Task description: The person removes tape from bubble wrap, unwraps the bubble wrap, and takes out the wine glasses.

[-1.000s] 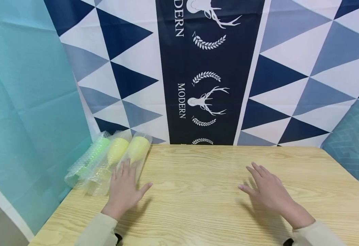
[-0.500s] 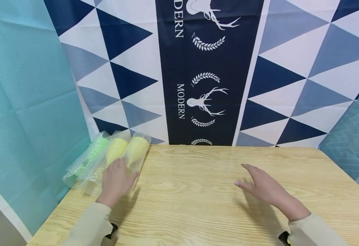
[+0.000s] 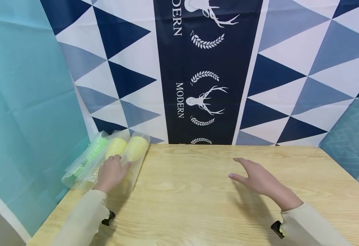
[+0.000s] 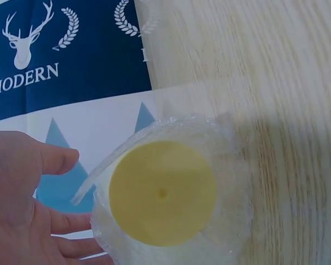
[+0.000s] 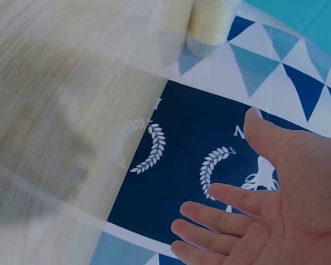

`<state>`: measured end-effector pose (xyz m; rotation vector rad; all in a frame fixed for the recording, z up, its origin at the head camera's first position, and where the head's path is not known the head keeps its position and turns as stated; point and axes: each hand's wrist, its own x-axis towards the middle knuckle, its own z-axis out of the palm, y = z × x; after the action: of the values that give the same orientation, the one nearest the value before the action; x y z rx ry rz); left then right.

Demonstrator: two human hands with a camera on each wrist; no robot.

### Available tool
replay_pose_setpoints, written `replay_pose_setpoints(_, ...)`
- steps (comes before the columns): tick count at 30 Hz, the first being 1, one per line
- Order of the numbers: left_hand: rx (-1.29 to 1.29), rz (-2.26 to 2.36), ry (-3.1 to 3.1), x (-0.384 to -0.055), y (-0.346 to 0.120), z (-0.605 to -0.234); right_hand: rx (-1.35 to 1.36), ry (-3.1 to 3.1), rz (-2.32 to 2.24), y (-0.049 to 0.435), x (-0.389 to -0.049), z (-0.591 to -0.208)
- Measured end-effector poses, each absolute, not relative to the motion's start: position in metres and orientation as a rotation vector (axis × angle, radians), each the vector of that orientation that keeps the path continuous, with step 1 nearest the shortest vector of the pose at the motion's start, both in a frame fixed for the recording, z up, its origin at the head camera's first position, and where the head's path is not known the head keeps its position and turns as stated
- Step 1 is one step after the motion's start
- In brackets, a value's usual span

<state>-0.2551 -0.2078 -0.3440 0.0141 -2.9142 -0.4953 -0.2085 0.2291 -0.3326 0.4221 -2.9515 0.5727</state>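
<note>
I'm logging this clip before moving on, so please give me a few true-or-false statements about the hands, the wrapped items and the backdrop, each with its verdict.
1. One green item and two yellow items show through clear wrap. True.
2. The right hand grips the green item. False: the right hand holds nothing, and its fingers are extended.
3. The left hand is nearer the wrapped items than the right hand is. True.
4. The wrapped items are at the right side of the table. False: they are at its left side in the head view.
5. The backdrop bears deer-head prints. True.
</note>
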Motion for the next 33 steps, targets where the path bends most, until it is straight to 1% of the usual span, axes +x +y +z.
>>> replay_pose_setpoints(8,0.057,-0.579,-2.975,-0.269,-0.208,-0.335,0.450,-2.946,0.565,0.221,-0.214,-0.320)
replay_pose_setpoints(14,0.085,-0.603,-3.013,-0.272,-0.209,-0.334,0.454,-2.972,0.577,0.215,-0.215,-0.315)
replay_pose_setpoints(24,0.107,-0.613,-3.031,-0.275,-0.207,-0.335,0.501,-2.967,0.606,0.202,-0.220,-0.317)
replay_pose_setpoints(33,0.036,-0.543,-2.995,-0.278,-0.200,-0.332,0.535,-2.950,0.606,0.185,-0.233,-0.322)
